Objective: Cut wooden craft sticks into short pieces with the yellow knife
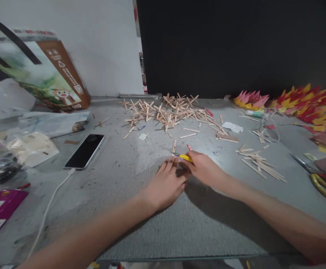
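Observation:
My right hand (206, 168) is closed around a yellow utility knife (185, 158). The knife's thin blade points left, across a wooden craft stick (174, 145) on the table. My left hand (168, 183) rests on the tabletop with bent fingers, and its fingertips press on the near end of that stick, partly hiding it. A slim red-tipped thing (189, 147) pokes out beyond my right hand; whether the hand grips it too, I cannot tell. Farther back lies a pile of crossed craft sticks (163, 112).
Loose sticks (260, 164) and scissors (320, 181) lie to the right, with red and yellow paper crowns (305, 102) behind. Leftward are a phone (85, 151) on a white cable (48, 209), a purple case (3, 211), plastic packaging (31, 147) and a printed bag (51, 78).

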`<action>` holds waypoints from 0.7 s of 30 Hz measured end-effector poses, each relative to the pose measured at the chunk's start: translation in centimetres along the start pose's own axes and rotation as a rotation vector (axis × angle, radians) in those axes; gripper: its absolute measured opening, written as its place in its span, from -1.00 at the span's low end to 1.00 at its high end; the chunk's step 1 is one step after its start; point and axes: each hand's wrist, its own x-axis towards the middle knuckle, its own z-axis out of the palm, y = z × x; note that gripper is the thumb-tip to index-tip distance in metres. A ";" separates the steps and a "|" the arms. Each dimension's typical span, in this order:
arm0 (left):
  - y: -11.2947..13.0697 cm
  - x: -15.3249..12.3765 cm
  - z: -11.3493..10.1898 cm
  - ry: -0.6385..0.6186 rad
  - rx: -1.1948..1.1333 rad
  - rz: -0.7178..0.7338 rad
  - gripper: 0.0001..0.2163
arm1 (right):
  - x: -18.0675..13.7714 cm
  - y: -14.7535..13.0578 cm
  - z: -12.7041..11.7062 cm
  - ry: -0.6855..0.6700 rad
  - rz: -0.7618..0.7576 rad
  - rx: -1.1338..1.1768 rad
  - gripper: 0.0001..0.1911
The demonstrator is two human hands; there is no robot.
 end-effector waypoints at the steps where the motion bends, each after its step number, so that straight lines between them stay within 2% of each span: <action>1: 0.0 0.0 0.0 0.001 -0.005 -0.001 -0.60 | -0.1 0.2 -0.4 0.027 0.018 0.019 -0.79; 3: -0.1 -0.1 0.1 0.002 -0.011 -0.002 -0.59 | -0.3 0.7 -1.2 0.052 0.054 0.041 -0.74; 5: 0.0 -0.2 0.1 0.002 -0.015 -0.008 -0.61 | -0.8 1.2 -1.7 0.018 0.080 0.093 -0.62; 8: 0.0 -0.1 0.2 0.004 -0.013 -0.021 -0.63 | -1.7 1.6 -1.5 -0.021 0.092 0.274 -0.53; 12: -0.7 0.3 0.6 0.036 0.017 -0.013 -0.62 | -2.6 1.9 -0.7 0.035 0.117 0.400 -0.72; 15: -1.7 0.7 0.9 0.059 0.001 0.012 -0.69 | -2.7 1.9 -0.3 0.033 0.147 0.376 -0.80; 21: -2.5 0.9 1.1 0.208 -0.138 -0.154 -0.83 | -2.6 1.8 0.1 0.015 0.137 0.302 -0.88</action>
